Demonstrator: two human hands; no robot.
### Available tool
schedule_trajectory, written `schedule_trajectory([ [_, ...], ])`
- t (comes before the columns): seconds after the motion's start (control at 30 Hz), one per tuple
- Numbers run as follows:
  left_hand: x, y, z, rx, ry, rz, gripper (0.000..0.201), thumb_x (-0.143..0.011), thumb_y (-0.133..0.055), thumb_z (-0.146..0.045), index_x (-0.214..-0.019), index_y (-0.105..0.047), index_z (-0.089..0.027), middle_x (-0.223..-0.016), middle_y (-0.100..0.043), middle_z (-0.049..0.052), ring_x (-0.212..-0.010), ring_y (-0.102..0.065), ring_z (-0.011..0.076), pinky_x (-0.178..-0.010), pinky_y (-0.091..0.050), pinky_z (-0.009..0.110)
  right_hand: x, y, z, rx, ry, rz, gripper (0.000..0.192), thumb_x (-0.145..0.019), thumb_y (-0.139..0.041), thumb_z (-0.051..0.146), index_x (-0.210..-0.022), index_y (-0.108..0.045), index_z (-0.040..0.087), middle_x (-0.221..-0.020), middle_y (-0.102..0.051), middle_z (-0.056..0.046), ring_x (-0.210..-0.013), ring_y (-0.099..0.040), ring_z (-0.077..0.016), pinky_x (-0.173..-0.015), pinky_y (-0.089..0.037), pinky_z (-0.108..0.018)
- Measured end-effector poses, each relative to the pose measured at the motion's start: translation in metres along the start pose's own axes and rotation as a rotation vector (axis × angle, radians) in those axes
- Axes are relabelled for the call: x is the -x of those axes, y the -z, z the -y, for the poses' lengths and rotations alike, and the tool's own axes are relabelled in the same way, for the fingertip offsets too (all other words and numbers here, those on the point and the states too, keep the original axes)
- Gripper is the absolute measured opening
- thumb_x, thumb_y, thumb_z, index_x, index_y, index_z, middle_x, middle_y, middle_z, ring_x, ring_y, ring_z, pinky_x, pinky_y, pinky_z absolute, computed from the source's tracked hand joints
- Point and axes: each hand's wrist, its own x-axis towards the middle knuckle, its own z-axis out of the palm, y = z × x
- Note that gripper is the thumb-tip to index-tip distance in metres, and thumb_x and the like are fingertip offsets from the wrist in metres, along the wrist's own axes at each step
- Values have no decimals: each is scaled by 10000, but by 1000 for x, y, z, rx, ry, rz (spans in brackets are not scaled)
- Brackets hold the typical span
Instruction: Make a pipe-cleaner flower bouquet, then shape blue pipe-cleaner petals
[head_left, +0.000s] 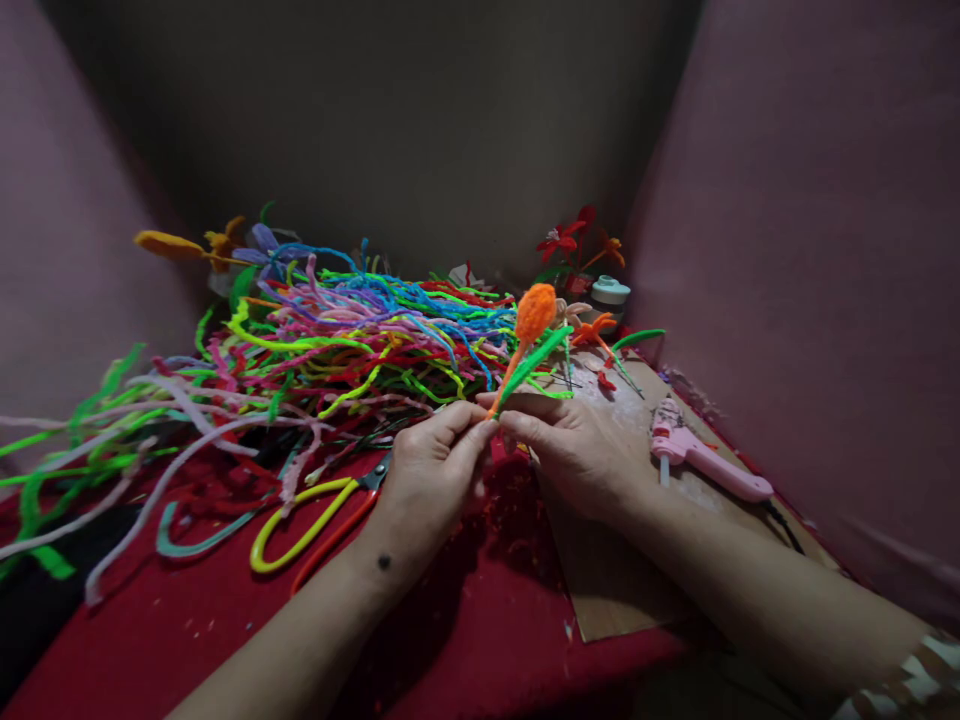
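Both hands meet over our red cloth (480,640): left hand (431,470) and right hand (574,450) pinch the stem of an orange pipe-cleaner bud (535,312), fingertips closed on it where a green pipe cleaner (534,362) lies alongside. We judge the bud's head formed and the green wrapping barely begun. Beside us lie a heap of loose pipe cleaners (337,340), yellow-handled scissors (319,515), a pink glue gun (705,460) and finished flowers (574,240).

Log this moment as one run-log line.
left hand: pinches orange stem | right hand: holds stem with green pipe cleaner | orange bud: up | scissors: on red cloth
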Motion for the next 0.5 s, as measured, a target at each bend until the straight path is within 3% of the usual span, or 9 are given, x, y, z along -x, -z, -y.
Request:
schedule_trajectory([
  [0.17,-2,1,-4,361,233,133,230,-778,-584,-326,-637,-537,-151,-489,-489,-51,-336,-380,33,-347,-302,154,-1,5,-6,-92,-29,23,121,-747,-632,241,-847,-696,215,-840,-649,-7,-850,-557,-149,-854,-411,-332],
  [0.3,-2,3,-1,578,327,211,237,-787,-587,-318,-634,-516,-151,-446,-432,-72,-307,-293,14,-316,-260,137,-4,5,-10,-142,-65,46,85,-723,-641,202,-789,-695,198,-773,-635,1,-783,-553,-132,-857,-408,-322],
  [0.5,-4,10,2,824,407,388,102,-815,-563,-259,-778,-559,-164,-504,-435,-85,-307,-186,-8,-284,-219,105,-4,4,-10,-247,-71,92,185,-730,-666,244,-910,-708,228,-900,-680,-9,-883,-587,-144,-916,-389,-342],
])
